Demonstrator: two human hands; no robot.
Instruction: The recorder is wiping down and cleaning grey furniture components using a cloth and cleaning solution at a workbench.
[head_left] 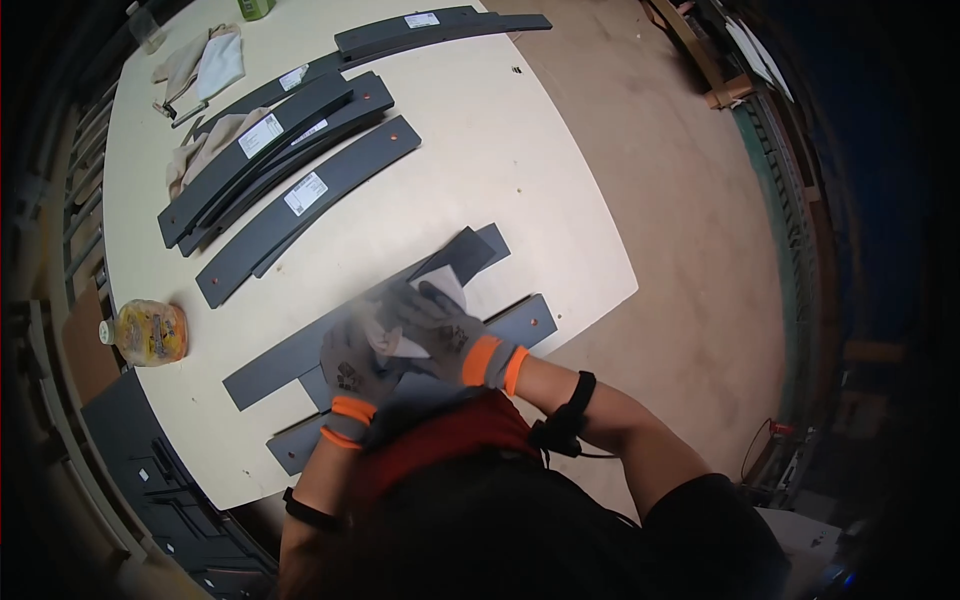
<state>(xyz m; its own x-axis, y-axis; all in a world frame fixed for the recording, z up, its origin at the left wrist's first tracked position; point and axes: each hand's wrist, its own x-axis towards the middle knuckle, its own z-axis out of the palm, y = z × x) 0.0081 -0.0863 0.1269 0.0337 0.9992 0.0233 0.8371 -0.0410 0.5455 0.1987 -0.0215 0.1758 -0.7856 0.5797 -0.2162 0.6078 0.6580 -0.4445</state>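
Both my hands wear grey gloves with orange cuffs and meet over a long dark grey metal bar (300,350) lying on the pale table (500,170). My left hand (350,375) and my right hand (440,330) pinch a small white sheet (445,285), a label or its backing, just above the bar. A second dark bar (525,322) lies beside it, nearer to me, partly hidden by my arms and red cap.
Several more dark bars with white labels (290,160) lie across the far half of the table. A lying yellow plastic bottle (148,332) rests at the left edge. Cloth gloves (205,65) lie far left. Dark parts (170,490) are stacked below left; bare floor spreads right.
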